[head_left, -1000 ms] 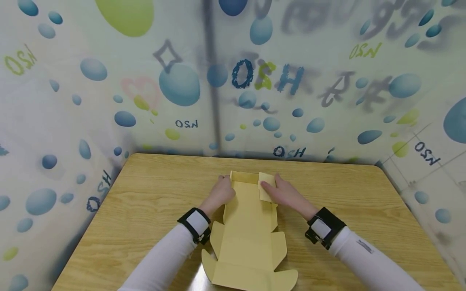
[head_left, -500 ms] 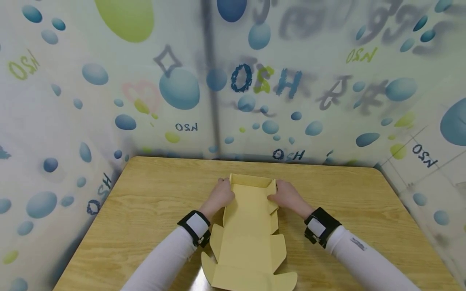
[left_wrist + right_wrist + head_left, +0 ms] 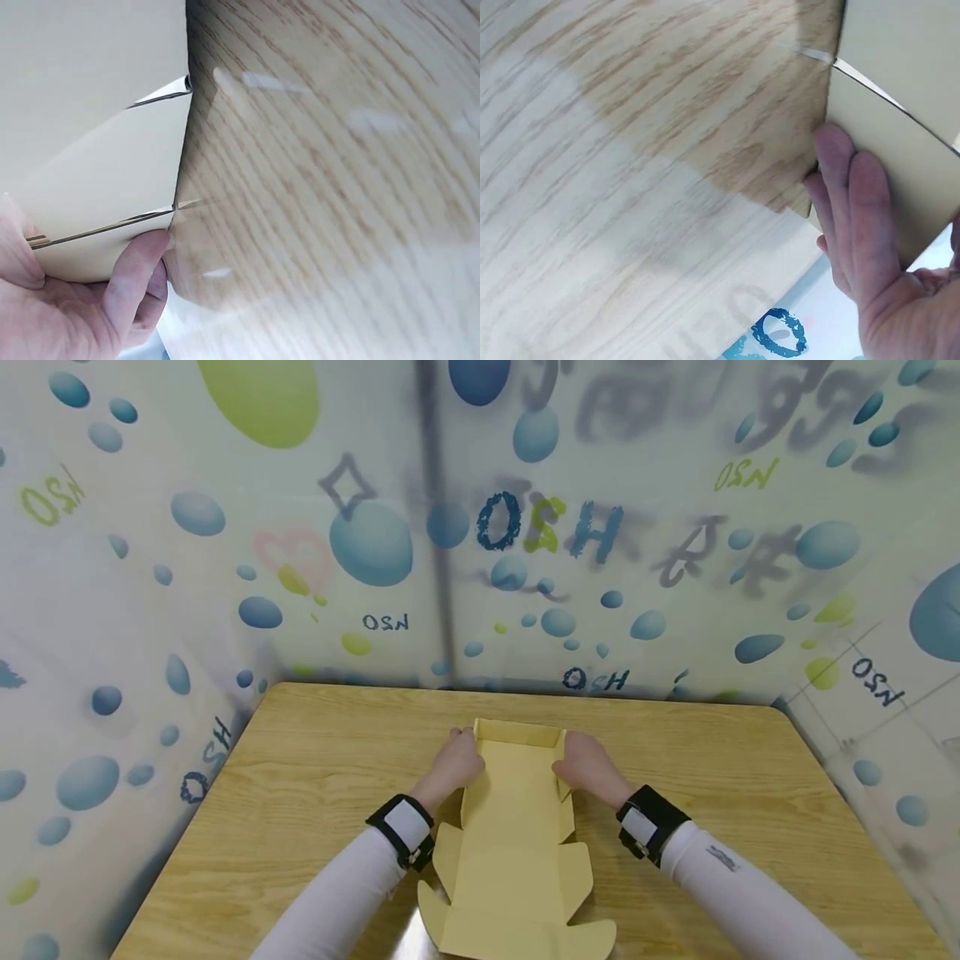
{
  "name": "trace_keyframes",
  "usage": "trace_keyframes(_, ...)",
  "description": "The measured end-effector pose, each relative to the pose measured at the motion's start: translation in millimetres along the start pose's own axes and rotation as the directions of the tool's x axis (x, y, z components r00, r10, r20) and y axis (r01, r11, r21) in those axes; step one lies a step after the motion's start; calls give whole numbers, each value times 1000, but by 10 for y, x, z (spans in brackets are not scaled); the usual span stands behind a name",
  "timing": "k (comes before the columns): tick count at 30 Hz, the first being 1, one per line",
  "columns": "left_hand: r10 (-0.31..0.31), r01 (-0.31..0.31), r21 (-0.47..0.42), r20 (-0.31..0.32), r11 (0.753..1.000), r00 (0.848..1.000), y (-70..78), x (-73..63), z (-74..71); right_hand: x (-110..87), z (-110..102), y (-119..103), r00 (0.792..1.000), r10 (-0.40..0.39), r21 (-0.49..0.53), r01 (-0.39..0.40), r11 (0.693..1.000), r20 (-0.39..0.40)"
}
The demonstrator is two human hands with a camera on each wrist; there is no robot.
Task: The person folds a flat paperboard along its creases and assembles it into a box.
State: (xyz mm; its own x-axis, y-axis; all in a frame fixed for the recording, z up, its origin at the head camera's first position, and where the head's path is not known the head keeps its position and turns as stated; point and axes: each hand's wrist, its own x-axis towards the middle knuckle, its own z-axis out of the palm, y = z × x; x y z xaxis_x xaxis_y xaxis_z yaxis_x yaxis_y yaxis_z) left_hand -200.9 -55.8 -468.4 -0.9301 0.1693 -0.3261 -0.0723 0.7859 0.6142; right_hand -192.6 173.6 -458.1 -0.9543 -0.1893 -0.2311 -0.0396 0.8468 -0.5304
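A partly folded yellow-tan cardboard box (image 3: 506,852) lies on the table, its far end wall (image 3: 521,732) standing up. My left hand (image 3: 457,763) pinches the left side wall near the far corner, thumb inside. In the left wrist view, fingers of that left hand (image 3: 124,300) curl against the outer cardboard. Opposite it, my right hand (image 3: 591,767) grips the right side wall at the far corner, thumb inside too. Fairly straight fingers (image 3: 871,210) press along the outside of that wall in the right wrist view. Much of the right wall is hidden behind the hand.
The wooden table (image 3: 322,752) extends to both sides of the box. Side flaps (image 3: 575,877) and curved near flaps (image 3: 588,937) spread outward at the near end. A patterned curtain-like backdrop (image 3: 637,568) stands behind the table and along its sides.
My right hand has folded the far right flap over and down along the right side wall, and now squeezes that wall. The left hand stays at the left wall.
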Motion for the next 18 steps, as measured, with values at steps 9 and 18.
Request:
trace_keyframes(9,-2,2,-23,-7,1000,1000,-49,75,59,-23,45,-28,1000,9,0,-9,1000,-18)
trace_keyframes(18,-2,0,-68,-27,998,1000,-56,36,53,42,-28,-50,999,-44,-16,44,999,30)
